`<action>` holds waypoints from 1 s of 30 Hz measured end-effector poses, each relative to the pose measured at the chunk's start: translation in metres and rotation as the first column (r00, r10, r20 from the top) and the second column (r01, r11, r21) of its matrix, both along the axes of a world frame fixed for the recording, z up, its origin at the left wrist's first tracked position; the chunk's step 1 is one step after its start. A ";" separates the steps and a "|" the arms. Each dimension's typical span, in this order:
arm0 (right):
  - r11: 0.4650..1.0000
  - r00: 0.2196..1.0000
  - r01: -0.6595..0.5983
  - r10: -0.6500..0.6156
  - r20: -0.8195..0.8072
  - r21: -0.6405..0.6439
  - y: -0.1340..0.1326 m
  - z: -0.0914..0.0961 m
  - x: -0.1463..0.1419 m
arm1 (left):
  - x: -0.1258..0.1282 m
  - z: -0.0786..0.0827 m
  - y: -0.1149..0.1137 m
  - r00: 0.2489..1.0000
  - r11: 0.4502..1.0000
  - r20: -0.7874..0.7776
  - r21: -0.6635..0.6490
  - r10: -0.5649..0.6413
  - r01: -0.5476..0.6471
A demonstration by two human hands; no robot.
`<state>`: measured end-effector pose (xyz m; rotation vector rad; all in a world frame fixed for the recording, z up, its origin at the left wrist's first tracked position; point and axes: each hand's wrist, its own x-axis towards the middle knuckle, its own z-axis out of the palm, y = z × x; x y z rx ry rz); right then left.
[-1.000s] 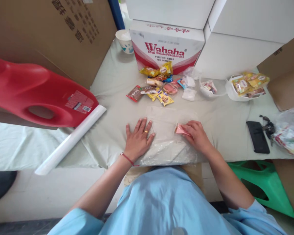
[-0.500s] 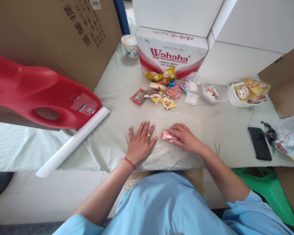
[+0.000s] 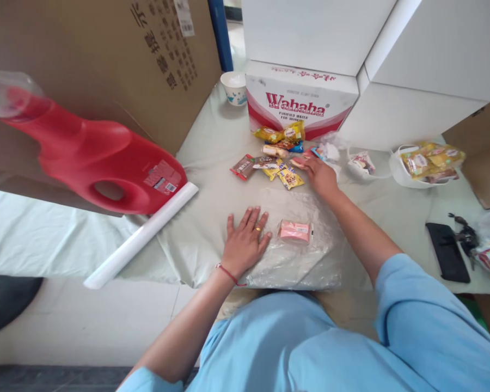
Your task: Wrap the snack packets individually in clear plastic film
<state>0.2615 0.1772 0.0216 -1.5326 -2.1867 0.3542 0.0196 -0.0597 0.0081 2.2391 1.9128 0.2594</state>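
Observation:
My left hand [image 3: 247, 239] lies flat with its fingers spread, on the left edge of a clear plastic bag [image 3: 310, 267] spread over the table. Beside it on the bag rests a pink wrapped packet [image 3: 294, 231], touched by neither hand. My right hand [image 3: 320, 173] reaches to the snack pile, its fingers closed over a pink snack packet [image 3: 297, 162] that they partly cover. Around those fingers lie yellow cookie packets [image 3: 289, 177], a brown-red snack packet [image 3: 242, 167], yellow snack packs [image 3: 280, 133] and a white wrapped packet [image 3: 330, 154].
A red jug [image 3: 118, 169] lies at the left beside a white roll [image 3: 142, 234]. Behind the snacks stand a Wahaha box [image 3: 300, 103] and a paper cup [image 3: 234, 90]. Two white baskets [image 3: 416, 177] hold packets at the right, near a black phone [image 3: 447, 253].
My right hand has let go of the pink wrapped packet on the bag and moved forward to the snack pile. My left hand stays flat. The view has shifted slightly.

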 end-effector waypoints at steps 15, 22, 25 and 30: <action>0.923 0.909 -0.368 0.383 -0.163 0.113 -0.201 0.015 0.043 | -0.002 -0.009 0.001 0.999 0.999 0.030 0.042 -0.011 0.010; 0.936 0.939 -0.339 0.343 -0.025 0.095 -0.187 0.026 0.043 | 0.000 -0.005 0.001 1.000 1.000 -0.010 0.027 -0.006 0.006; 0.918 0.913 -0.397 0.397 0.092 -0.016 -0.183 0.023 0.021 | 0.000 -0.004 0.002 1.000 1.000 -0.023 0.022 -0.001 0.002; 0.924 0.907 -0.378 0.381 0.177 -0.055 -0.188 0.009 -0.006 | 0.001 -0.004 0.002 1.000 1.000 -0.022 0.023 -0.003 0.003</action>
